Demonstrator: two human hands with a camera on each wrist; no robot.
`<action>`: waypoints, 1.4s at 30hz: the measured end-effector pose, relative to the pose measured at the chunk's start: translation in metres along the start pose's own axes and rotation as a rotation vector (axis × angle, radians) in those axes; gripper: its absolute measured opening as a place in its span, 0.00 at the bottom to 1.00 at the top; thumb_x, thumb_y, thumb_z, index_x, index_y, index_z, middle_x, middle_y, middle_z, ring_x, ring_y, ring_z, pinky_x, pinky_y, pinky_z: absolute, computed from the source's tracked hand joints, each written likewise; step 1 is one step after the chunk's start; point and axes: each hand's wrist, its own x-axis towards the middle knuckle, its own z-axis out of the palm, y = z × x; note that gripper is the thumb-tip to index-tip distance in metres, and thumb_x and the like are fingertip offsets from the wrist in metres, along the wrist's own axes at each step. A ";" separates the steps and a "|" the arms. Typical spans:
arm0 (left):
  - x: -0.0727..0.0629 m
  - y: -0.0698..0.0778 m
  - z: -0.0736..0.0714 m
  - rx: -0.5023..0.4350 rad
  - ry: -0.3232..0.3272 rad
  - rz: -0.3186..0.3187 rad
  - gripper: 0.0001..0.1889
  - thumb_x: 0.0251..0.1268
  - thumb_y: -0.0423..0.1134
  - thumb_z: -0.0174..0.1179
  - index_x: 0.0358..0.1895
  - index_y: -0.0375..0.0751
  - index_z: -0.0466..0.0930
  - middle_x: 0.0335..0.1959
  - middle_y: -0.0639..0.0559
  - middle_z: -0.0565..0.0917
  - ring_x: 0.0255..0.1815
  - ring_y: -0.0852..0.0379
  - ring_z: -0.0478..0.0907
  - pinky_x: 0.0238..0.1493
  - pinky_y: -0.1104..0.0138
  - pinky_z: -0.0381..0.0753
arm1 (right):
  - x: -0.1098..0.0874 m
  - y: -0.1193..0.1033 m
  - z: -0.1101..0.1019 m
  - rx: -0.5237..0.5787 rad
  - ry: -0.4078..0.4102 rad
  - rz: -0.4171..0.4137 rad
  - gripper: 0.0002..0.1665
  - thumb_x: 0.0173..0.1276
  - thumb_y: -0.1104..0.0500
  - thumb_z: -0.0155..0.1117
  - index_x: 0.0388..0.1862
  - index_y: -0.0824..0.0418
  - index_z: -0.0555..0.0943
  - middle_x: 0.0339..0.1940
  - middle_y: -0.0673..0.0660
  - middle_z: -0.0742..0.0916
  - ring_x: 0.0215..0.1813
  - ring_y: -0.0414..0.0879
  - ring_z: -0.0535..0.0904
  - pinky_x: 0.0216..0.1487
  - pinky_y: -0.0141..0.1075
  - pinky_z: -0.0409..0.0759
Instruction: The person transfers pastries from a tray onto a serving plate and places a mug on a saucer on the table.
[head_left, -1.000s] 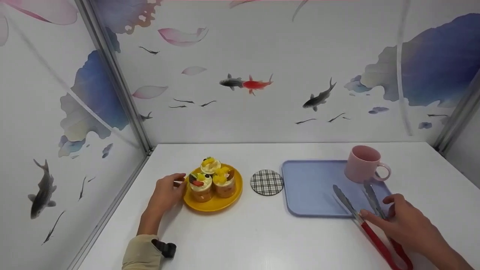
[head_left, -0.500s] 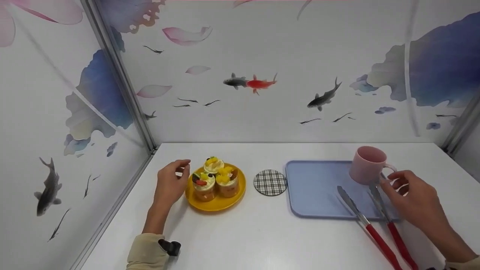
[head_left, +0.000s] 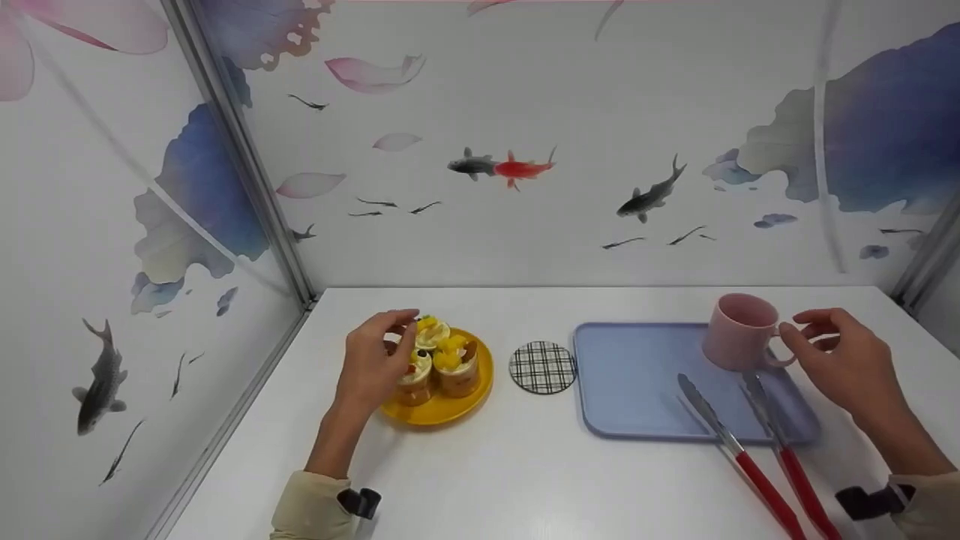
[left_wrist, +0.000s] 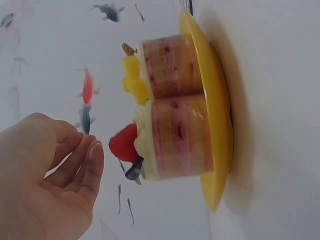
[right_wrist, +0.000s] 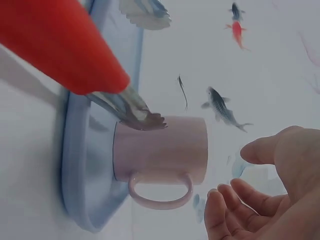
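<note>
Three fruit-topped cake cups (head_left: 459,379) stand on a yellow plate (head_left: 442,415). My left hand (head_left: 375,364) hovers at the plate's left, beside the nearest cups, and covers part of them in the head view. The left wrist view shows its loosely bent fingers apart from the strawberry-topped cup (left_wrist: 182,137). A pink mug (head_left: 739,337) is upright on a blue tray (head_left: 637,386). Close to the mug handle (right_wrist: 160,204) is my right hand (head_left: 847,364), its fingers spread and holding nothing. Red-handled tongs (head_left: 769,493) lie with metal tips over the tray.
A round plaid coaster (head_left: 543,367) lies between plate and tray, close to the tray's left edge. White table surface (head_left: 525,472) extends in front. Printed panels (head_left: 555,240) enclose the back and left side.
My left hand has risen and moved right, over the plate's edge. My right hand has left the tongs and moved up to the mug handle's side. The view has shifted slightly.
</note>
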 end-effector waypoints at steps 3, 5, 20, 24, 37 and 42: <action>-0.002 0.017 0.009 -0.035 -0.033 0.036 0.14 0.80 0.37 0.64 0.63 0.49 0.87 0.57 0.52 0.91 0.53 0.59 0.86 0.52 0.67 0.93 | 0.005 0.004 0.000 0.022 -0.032 0.010 0.41 0.83 0.38 0.58 0.76 0.70 0.70 0.64 0.75 0.80 0.60 0.70 0.78 0.33 0.14 0.72; -0.003 0.029 0.016 -0.050 -0.071 0.066 0.15 0.80 0.38 0.64 0.64 0.49 0.87 0.57 0.53 0.90 0.54 0.60 0.87 0.54 0.68 0.92 | 0.008 0.008 0.000 0.039 -0.054 0.013 0.43 0.83 0.37 0.57 0.77 0.70 0.69 0.65 0.76 0.79 0.61 0.71 0.77 0.34 0.14 0.73; -0.015 0.072 0.070 -0.079 -0.385 0.109 0.21 0.80 0.39 0.63 0.72 0.45 0.80 0.65 0.48 0.86 0.62 0.55 0.86 0.63 0.66 0.90 | 0.022 0.030 0.011 0.069 -0.070 0.011 0.41 0.84 0.36 0.55 0.73 0.72 0.74 0.65 0.77 0.79 0.54 0.64 0.79 0.31 0.19 0.78; -0.017 0.069 0.082 -0.035 -0.459 0.073 0.24 0.80 0.41 0.64 0.75 0.46 0.77 0.69 0.47 0.84 0.63 0.53 0.86 0.64 0.61 0.90 | 0.023 0.036 0.012 0.097 -0.111 0.044 0.44 0.83 0.34 0.54 0.74 0.72 0.73 0.65 0.76 0.80 0.50 0.59 0.81 0.34 0.20 0.82; -0.016 0.072 0.120 0.085 -0.563 -0.007 0.31 0.76 0.43 0.69 0.79 0.46 0.74 0.78 0.45 0.77 0.77 0.48 0.76 0.77 0.54 0.81 | 0.027 0.049 0.015 0.170 -0.220 0.086 0.46 0.84 0.31 0.51 0.70 0.73 0.75 0.60 0.75 0.84 0.39 0.38 0.82 0.37 0.24 0.86; -0.016 0.069 0.129 0.110 -0.585 -0.078 0.34 0.75 0.44 0.69 0.81 0.45 0.71 0.80 0.43 0.74 0.78 0.46 0.75 0.77 0.52 0.81 | 0.028 0.050 0.018 0.170 -0.288 0.076 0.47 0.85 0.31 0.47 0.70 0.75 0.74 0.64 0.79 0.82 0.41 0.33 0.84 0.39 0.24 0.87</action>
